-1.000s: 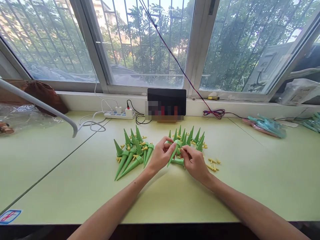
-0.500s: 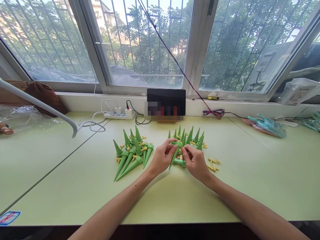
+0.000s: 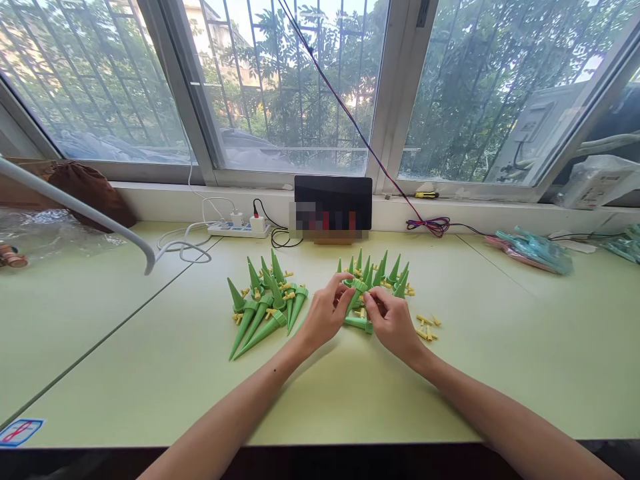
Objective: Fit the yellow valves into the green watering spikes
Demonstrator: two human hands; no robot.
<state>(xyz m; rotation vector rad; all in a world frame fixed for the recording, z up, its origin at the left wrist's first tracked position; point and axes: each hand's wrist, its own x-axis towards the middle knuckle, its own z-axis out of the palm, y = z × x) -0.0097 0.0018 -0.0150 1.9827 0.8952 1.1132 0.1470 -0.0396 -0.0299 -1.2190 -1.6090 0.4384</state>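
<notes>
Left hand [image 3: 327, 308]: green spike [image 3: 355, 298] slanted, cap [image 3: 359, 285] up, tip apparently down-left.

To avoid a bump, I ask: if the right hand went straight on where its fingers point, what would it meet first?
Probably the capped green spike in the left hand; exact depth is unclear.

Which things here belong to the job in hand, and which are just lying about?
In the job:
- left hand, holding a green spike
- right hand, at its wide end; grip unclear
- green spikes on the left and right
- loose yellow pieces

Lying about:
- black screen
- power strip
- coiled cable
- brown bag
- teal packets
</notes>
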